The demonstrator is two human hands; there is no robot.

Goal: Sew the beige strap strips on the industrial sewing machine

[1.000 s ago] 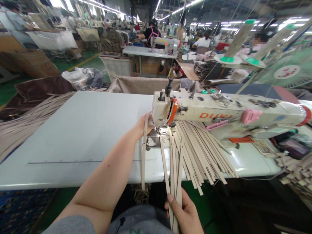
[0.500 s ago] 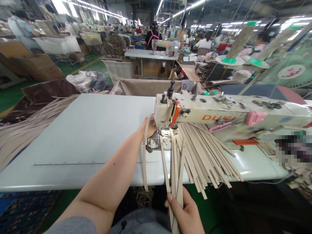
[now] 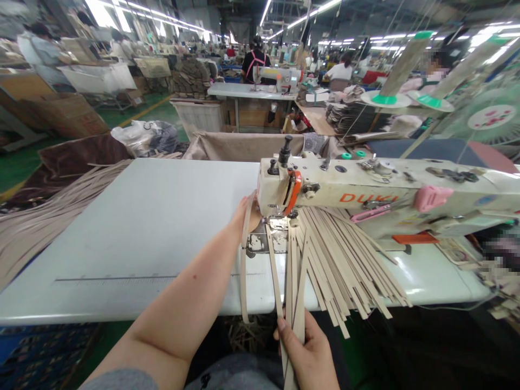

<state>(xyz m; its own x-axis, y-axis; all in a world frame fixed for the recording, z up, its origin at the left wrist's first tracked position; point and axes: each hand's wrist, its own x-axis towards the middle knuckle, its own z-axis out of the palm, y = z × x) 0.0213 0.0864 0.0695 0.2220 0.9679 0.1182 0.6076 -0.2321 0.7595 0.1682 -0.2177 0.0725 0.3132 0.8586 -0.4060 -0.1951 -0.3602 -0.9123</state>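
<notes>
At the front edge of the table, my right hand [image 3: 306, 346] is closed around several beige strips [image 3: 291, 281], thumb on top. These run up to the presser foot area of the sewing machine [image 3: 325, 187]. My left hand [image 3: 248, 212] reaches to the left side of the machine's head; its fingers are mostly hidden there. Beside that hand, a narrow strip [image 3: 244, 271] hangs down across the table edge. Right of the needle area, many loose strips [image 3: 341, 265] lie fanned out under the machine arm.
A bundle of long strips [image 3: 60, 206] lies along the left of the white table [image 3: 162, 216]. Behind it stand a cloth-lined bin [image 3: 244, 145] and a plastic bag [image 3: 142, 135]. Thread cones [image 3: 406, 67] rise at the right. Other people work farther back.
The view has shifted slightly. Both hands stay in nearly the same places, the right one still holding the strips.
</notes>
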